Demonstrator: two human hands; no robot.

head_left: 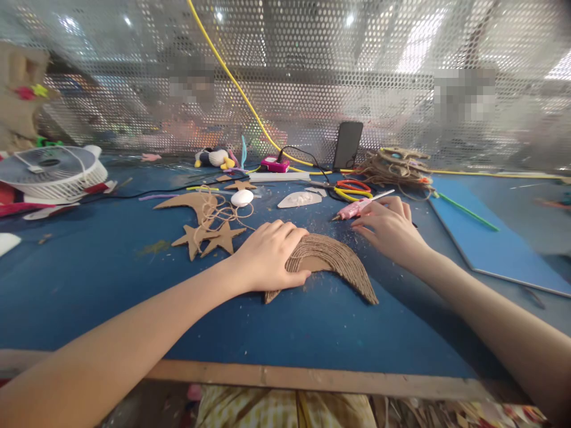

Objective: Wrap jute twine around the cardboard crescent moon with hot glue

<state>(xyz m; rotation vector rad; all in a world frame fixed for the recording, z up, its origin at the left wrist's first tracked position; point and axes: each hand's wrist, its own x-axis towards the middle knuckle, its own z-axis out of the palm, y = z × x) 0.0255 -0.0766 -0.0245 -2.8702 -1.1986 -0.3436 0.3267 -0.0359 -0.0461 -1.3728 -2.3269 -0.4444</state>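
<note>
My left hand [272, 255] lies over the left part of a cardboard crescent [343, 258] faced with rows of brown twine, pressing it on the blue table. Its thumb rests on the inner curve. My right hand [390, 229] is curled at a pink hot glue gun [354, 209], whose nozzle points left; the handle is hidden by the fingers. A glue stick [382, 194] protrudes from the gun's back. Left of my left hand are cardboard stars [224, 239], a plain cardboard crescent [187, 201], loose twine [214, 211] and a white egg-shaped piece [242, 198].
Scissors [354, 191] with red and yellow handles lie behind the glue gun. A twine heap [395, 169], a phone [348, 145] and a magenta box [274, 164] stand along the perforated metal screen [285, 77]. A white fan [53, 172] is left, a blue board [495, 226] right.
</note>
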